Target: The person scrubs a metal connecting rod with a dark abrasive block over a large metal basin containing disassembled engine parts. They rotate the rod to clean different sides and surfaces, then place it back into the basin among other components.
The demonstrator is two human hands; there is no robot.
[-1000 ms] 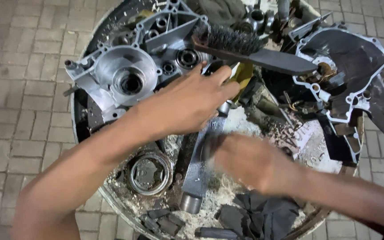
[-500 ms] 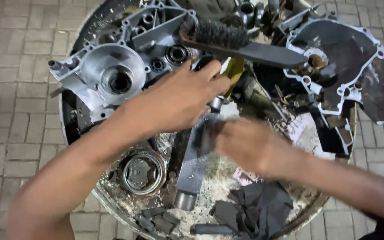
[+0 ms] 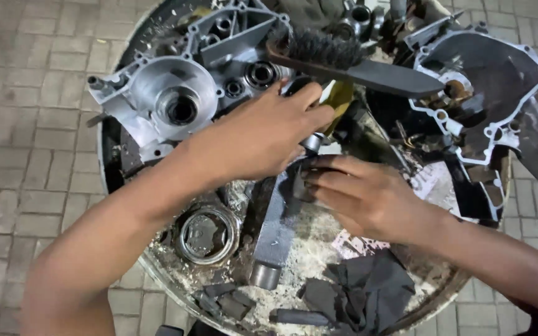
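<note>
A long grey metal engine part (image 3: 276, 230) with a round boss at its near end lies in the middle of a round metal basin (image 3: 112, 186). My left hand (image 3: 263, 134) grips its upper end, the fingers curled over it. My right hand (image 3: 362, 196) presses a small dark pad (image 3: 299, 183), perhaps abrasive paper, against the part's side, just below my left hand. The part's upper end is hidden under my hands.
A silver engine case half (image 3: 169, 99) lies at the basin's upper left, a dark case cover (image 3: 499, 106) at the right. A wire brush (image 3: 344, 56) rests across the top. A round bearing ring (image 3: 207, 233) and dark rags (image 3: 362, 289) lie nearer me. Brick paving surrounds the basin.
My right hand has stopped its blurred rubbing and moved up the part toward my left hand. The view has shifted slightly downward.
</note>
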